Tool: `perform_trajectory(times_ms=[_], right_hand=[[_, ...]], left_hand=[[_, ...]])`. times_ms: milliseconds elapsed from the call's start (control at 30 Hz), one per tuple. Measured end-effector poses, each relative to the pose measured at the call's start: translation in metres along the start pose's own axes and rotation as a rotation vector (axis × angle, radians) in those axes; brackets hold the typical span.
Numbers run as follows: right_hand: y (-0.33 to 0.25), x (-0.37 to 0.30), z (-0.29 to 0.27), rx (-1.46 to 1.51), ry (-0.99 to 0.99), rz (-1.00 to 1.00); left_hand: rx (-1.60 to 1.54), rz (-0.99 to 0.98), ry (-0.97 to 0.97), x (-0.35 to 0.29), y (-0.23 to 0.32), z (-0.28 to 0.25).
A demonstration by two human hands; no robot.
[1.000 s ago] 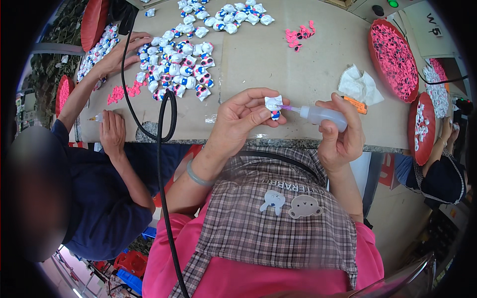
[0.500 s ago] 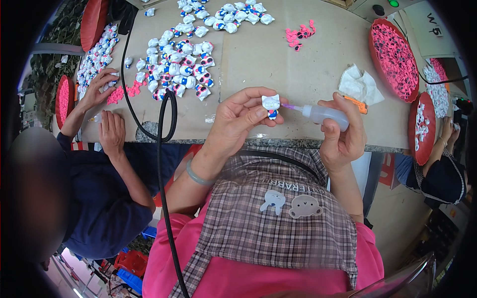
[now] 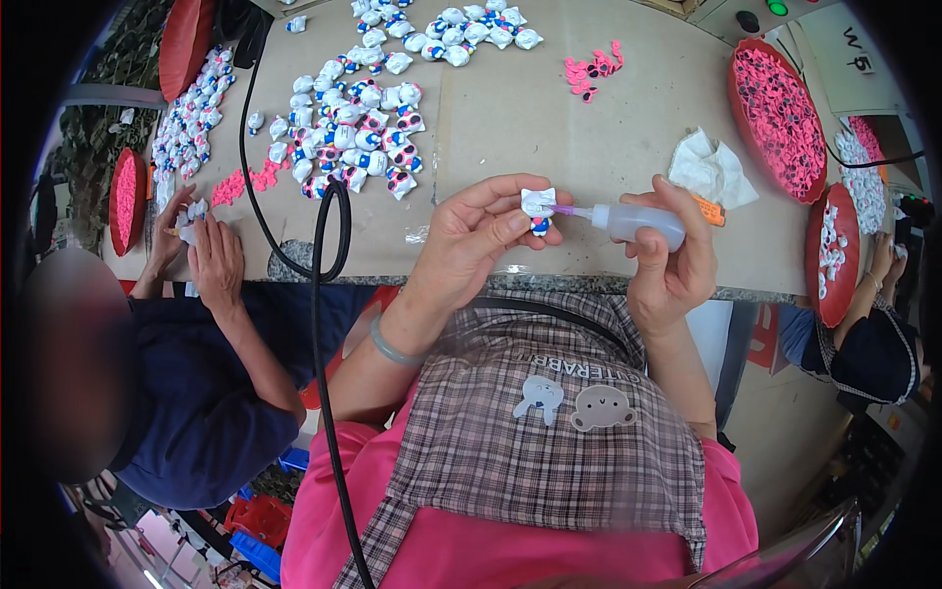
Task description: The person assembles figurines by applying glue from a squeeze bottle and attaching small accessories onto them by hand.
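Between the thumb and fingers of my left hand (image 3: pixel 481 228) is a small white cat-shaped figurine (image 3: pixel 538 202) with a blue and red body, held upright over the table's near edge. My right hand (image 3: pixel 677 257) grips a translucent squeeze bottle (image 3: pixel 643 226) lying sideways in the fingers. Its thin purple nozzle (image 3: pixel 567 209) points left and its tip meets the figurine's white head. Whether any liquid comes out is too small to see.
Many similar figurines (image 3: pixel 353 137) lie ahead to the left, near a looped black cable (image 3: pixel 319 265). Small pink parts (image 3: pixel 592 69), a white cloth (image 3: pixel 708 169), an orange-handled tool (image 3: pixel 710 209) and red trays (image 3: pixel 780 118) are to the right. A co-worker's hands (image 3: pixel 211 257) work at the left.
The bottle has shifted slightly left, bringing its nozzle further across the figurine's head. At the left, the co-worker's hands have come together nearer the table edge, around a white piece.
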State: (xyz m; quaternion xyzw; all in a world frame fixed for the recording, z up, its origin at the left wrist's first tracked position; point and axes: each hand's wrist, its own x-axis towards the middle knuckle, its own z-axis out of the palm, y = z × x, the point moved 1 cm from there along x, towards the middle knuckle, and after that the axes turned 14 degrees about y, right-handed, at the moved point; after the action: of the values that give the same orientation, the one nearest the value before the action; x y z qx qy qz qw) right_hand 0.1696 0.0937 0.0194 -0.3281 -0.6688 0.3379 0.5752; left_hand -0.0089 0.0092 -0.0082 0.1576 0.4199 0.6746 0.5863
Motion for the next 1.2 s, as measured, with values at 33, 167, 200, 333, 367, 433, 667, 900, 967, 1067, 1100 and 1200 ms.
perform_trajectory(times_ms=[33,167,200,333,367,433,667,900,967,1067,1100,1200], right_hand=[[0.002,0.0,-0.001,-0.001,0.001,-0.004],[0.012,0.014,0.0,0.35,0.048,0.392],[0.014,0.021,0.002,0.391,0.065,0.497],[0.038,0.035,0.006,0.292,-0.019,0.627],[0.043,0.04,0.007,0.289,-0.018,0.618],[0.054,0.048,0.012,0.221,-0.093,0.686],[0.076,0.076,0.037,-0.414,-0.215,0.218],[0.08,0.083,0.059,-0.692,-0.26,-0.022],[0.082,0.083,0.06,-0.731,-0.264,-0.057],[0.08,0.085,0.056,-0.738,-0.285,-0.022],[0.077,0.085,0.052,-0.677,-0.312,0.013],[0.058,0.084,0.039,-0.476,-0.368,0.274]], left_hand=[[0.0,0.003,-0.003,0.0,0.0,-0.001],[0.022,0.006,0.016,0.003,-0.001,-0.004],[0.037,0.009,0.036,0.003,-0.001,-0.005],[0.081,0.05,0.036,0.003,-0.007,-0.012],[0.087,0.045,0.051,0.003,-0.007,-0.01],[0.09,0.052,0.04,0.003,-0.008,-0.011],[0.125,0.063,0.033,0.005,-0.01,-0.011],[0.108,0.051,0.02,0.006,-0.009,-0.012],[0.102,0.053,0.012,0.006,-0.009,-0.011],[0.101,0.04,0.035,0.005,-0.009,-0.011],[0.1,0.039,0.037,0.005,-0.009,-0.011],[0.094,0.05,0.026,0.005,-0.008,-0.011]])
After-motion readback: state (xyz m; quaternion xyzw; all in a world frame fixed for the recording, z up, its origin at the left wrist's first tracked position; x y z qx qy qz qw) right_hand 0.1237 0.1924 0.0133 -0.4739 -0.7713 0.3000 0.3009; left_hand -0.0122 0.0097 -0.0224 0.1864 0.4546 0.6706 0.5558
